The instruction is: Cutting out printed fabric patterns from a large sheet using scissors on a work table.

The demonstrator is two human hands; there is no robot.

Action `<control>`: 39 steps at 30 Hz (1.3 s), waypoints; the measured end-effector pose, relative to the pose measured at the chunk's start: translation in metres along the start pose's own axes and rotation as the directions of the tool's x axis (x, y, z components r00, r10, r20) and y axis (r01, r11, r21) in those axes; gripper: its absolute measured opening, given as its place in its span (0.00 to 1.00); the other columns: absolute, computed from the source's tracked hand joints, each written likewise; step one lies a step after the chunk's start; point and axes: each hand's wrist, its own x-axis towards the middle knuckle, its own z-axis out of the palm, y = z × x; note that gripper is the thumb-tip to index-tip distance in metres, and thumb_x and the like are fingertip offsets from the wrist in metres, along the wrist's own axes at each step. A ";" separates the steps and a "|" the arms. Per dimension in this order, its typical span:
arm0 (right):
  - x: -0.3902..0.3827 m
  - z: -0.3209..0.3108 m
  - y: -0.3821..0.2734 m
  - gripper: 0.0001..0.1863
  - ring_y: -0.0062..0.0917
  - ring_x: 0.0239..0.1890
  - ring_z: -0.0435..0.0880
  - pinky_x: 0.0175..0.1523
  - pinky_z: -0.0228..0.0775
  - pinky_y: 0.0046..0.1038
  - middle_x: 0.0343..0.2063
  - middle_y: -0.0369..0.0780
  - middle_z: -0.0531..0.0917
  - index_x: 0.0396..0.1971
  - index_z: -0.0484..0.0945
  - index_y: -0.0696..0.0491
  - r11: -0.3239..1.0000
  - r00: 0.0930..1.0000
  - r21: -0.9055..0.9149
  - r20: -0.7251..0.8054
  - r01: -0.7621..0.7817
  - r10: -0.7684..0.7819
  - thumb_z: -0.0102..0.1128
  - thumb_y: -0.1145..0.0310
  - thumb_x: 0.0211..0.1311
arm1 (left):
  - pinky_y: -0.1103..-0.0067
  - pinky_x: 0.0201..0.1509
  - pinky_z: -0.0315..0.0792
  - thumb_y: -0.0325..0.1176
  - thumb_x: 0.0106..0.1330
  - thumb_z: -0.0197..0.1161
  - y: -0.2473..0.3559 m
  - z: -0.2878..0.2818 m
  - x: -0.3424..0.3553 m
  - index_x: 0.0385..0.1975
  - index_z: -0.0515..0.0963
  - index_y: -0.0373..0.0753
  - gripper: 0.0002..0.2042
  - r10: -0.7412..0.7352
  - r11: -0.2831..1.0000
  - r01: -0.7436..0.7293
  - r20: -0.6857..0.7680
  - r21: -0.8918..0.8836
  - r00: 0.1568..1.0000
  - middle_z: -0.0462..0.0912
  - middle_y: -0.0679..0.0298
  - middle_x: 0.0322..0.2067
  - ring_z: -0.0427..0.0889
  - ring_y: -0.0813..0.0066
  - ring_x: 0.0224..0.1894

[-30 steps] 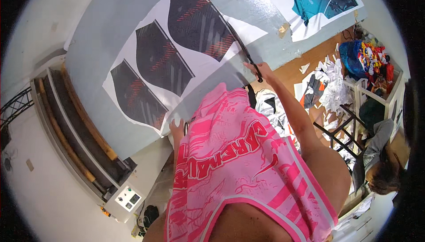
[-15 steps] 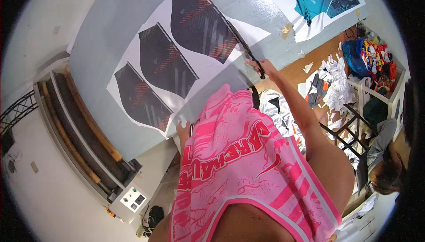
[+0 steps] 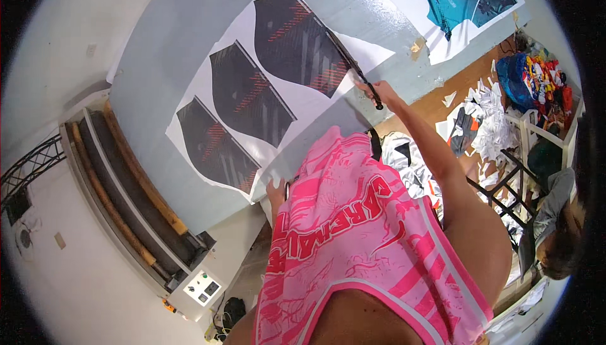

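Observation:
A white printed sheet (image 3: 273, 152) bearing dark, red-striped shapes lies on the grey table (image 3: 148, 48). My right hand (image 3: 379, 92) grips a long, thin black tool (image 3: 350, 61) that runs along the sheet's right side. My left hand (image 3: 276, 191) rests at the table's near edge, below the sheet's lower corner, fingers apart; a dark band beside it is too small to make out. The pink printed jersey (image 3: 353, 231) I wear fills the lower middle of the picture.
A turquoise printed sheet (image 3: 423, 4) lies at upper right. Beyond the table are paper scraps (image 3: 480, 118), a bin of colourful material (image 3: 546, 80) and a black metal frame (image 3: 508, 187). A person (image 3: 555, 237) is at far right. A roller machine (image 3: 117, 187) stands at left.
The scene has shifted slightly rightward and mostly downward in view as my head moved. My hands keep about the same places at the sheet and table edge; the black tool is still held.

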 end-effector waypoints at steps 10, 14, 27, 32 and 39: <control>0.020 0.024 -0.003 0.28 0.18 0.12 0.70 0.20 0.62 0.24 0.11 0.31 0.71 0.10 0.70 0.46 0.993 0.997 0.088 -0.006 0.081 -0.081 0.72 0.41 0.51 | 0.59 0.65 0.63 0.56 0.63 0.65 0.003 -0.009 -0.010 0.57 0.72 0.26 0.36 -0.086 0.993 0.082 -0.043 -0.081 0.995 0.74 0.36 0.55 0.70 0.40 0.60; 0.011 0.027 -0.001 0.28 0.16 0.13 0.70 0.21 0.61 0.23 0.13 0.30 0.71 0.12 0.70 0.45 0.985 0.996 0.149 0.021 0.086 -0.090 0.72 0.40 0.52 | 0.60 0.66 0.63 0.58 0.60 0.66 -0.003 -0.011 -0.009 0.57 0.72 0.25 0.39 -0.046 0.995 0.046 -0.008 -0.090 0.999 0.73 0.35 0.56 0.69 0.41 0.61; -0.016 0.038 -0.031 0.27 0.16 0.13 0.69 0.20 0.58 0.23 0.12 0.30 0.70 0.14 0.73 0.45 0.975 0.984 0.219 0.164 0.035 -0.072 0.72 0.39 0.52 | 0.58 0.63 0.64 0.56 0.60 0.68 -0.060 0.010 0.014 0.55 0.74 0.25 0.37 -0.076 0.958 0.078 0.017 -0.275 0.997 0.75 0.35 0.52 0.71 0.39 0.58; 0.006 0.046 -0.033 0.28 0.17 0.12 0.69 0.19 0.58 0.23 0.11 0.30 0.70 0.13 0.73 0.46 0.998 0.997 0.037 -0.059 0.058 -0.056 0.73 0.38 0.51 | 0.58 0.63 0.65 0.57 0.59 0.68 -0.062 0.013 0.020 0.55 0.74 0.25 0.37 -0.067 0.969 0.073 0.030 -0.235 0.997 0.75 0.34 0.53 0.72 0.39 0.58; 0.008 0.057 0.008 0.28 0.18 0.12 0.70 0.20 0.58 0.24 0.12 0.31 0.72 0.12 0.73 0.46 0.972 0.981 0.183 -0.155 0.144 -0.116 0.72 0.38 0.51 | 0.59 0.64 0.65 0.58 0.60 0.67 -0.084 0.025 0.030 0.54 0.75 0.25 0.38 -0.148 0.930 0.158 0.054 -0.333 0.988 0.75 0.35 0.55 0.72 0.40 0.59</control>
